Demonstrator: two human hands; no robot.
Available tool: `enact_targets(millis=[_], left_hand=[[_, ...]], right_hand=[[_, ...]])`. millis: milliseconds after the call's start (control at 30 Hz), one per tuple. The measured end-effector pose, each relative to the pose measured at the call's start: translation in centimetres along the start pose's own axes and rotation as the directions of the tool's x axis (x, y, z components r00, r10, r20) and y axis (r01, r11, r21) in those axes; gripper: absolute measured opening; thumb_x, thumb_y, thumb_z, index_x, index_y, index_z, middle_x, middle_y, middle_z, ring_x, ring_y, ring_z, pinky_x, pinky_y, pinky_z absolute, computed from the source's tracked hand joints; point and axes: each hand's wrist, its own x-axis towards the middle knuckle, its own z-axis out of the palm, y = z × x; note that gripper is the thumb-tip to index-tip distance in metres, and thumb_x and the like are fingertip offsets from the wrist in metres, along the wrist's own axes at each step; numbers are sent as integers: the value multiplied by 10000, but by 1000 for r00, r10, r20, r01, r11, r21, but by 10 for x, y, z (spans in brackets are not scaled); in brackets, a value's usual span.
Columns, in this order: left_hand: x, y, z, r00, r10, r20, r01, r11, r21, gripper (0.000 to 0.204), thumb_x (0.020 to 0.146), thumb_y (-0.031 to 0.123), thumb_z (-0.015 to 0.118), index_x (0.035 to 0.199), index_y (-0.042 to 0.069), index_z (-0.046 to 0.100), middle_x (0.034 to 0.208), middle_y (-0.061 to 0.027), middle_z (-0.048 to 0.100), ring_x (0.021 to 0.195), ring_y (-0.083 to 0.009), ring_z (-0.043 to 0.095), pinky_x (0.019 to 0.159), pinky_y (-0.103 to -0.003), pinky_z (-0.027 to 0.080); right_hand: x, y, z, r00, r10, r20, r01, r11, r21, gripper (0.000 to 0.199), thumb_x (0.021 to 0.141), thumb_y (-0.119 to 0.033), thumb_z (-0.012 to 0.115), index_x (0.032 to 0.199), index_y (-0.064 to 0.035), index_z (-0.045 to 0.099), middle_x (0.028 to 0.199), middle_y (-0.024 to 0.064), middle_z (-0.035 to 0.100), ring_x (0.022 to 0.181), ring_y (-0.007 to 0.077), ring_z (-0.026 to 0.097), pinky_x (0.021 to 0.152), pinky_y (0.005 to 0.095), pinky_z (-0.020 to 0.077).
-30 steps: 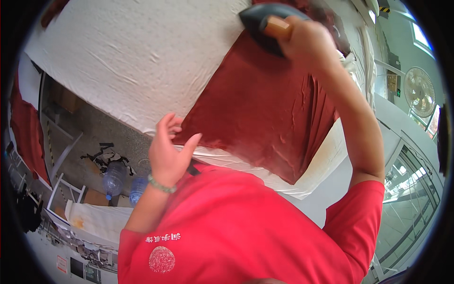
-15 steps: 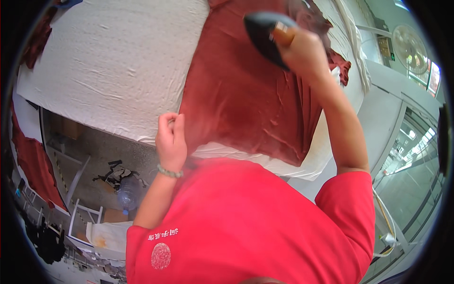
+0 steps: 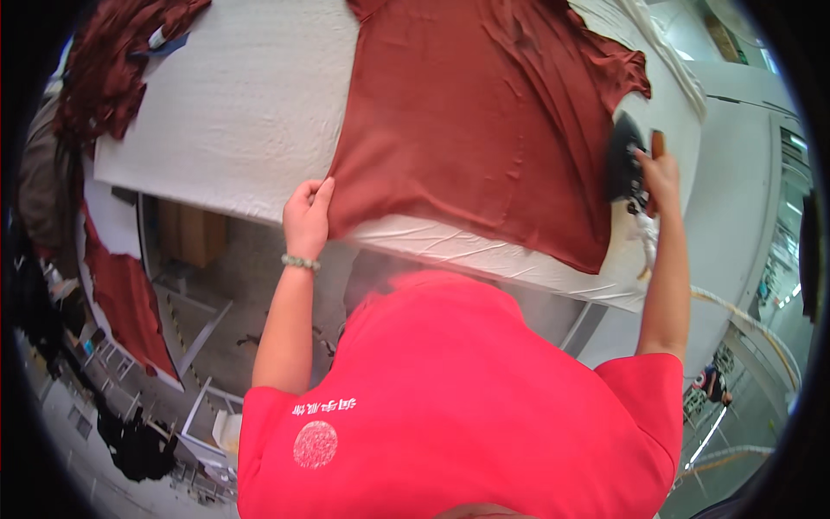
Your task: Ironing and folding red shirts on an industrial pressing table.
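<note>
A dark red garment (image 3: 450,130) lies spread over a table padded with white cloth (image 3: 233,112), with soft folds running down its right half. Its near left corner is pinched between the thumb and fingers of my left hand (image 3: 308,213). At the right edge of the garment, my right hand (image 3: 662,177) grips a steam iron (image 3: 626,160) by its brown handle. The dark iron is tilted up on its side there, with its cord and hose end hanging below my hand. The exact contact of the iron with the cloth cannot be made out.
More dark red cloth (image 3: 108,65) is heaped at the table's far left. Another red piece (image 3: 130,294) hangs lower on the left, near a metal frame (image 3: 203,337). A cardboard box (image 3: 192,233) stands beneath the table. A pale hose (image 3: 752,324) loops at the right.
The iron has moved from the middle of the garment to its right edge and turned upright. My left hand has taken hold of the garment's near left corner. The view has shifted.
</note>
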Motion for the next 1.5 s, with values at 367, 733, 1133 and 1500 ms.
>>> enact_targets(millis=[367, 733, 1133, 1500], left_hand=[[20, 0, 14, 962, -46, -269, 56, 998, 31, 449, 997, 429, 579, 936, 6, 718, 843, -73, 706, 785, -170, 641, 765, -315, 503], [7, 50, -12, 1000, -2, 1, 2, 997, 75, 352, 935, 298, 694, 880, -48, 730, 775, -22, 697, 704, -84, 594, 674, -269, 488], [-68, -1, -47, 973, 79, -217, 50, 846, 532, 359, 911, 328, 724, 995, -20, 701, 913, -80, 687, 806, -132, 615, 737, -303, 499], [43, 35, 27, 935, 305, -181, -187, 857, 480, 366, 918, 327, 700, 993, -26, 644, 949, -119, 658, 875, -229, 627, 794, -361, 504]], right_hand=[[-75, 96, 39, 684, -451, -573, 339, 892, -298, 422, 929, -257, 662, 1270, -22, 582, 1222, 187, 623, 1115, 348, 612, 970, 418, 478], [-176, 102, 52, 992, 23, 126, -119, 531, 839, 272, 995, -246, 628, 989, 26, 638, 766, -12, 612, 713, 54, 530, 656, 220, 428], [-229, 159, 92, 982, -106, 159, 93, 992, 82, 233, 957, -213, 637, 999, 17, 633, 877, 131, 687, 774, 296, 625, 756, 400, 490], [-64, 107, 34, 839, -312, -445, 170, 928, -331, 523, 915, -290, 696, 1305, 3, 508, 1039, 179, 681, 986, 370, 642, 860, 434, 502]])
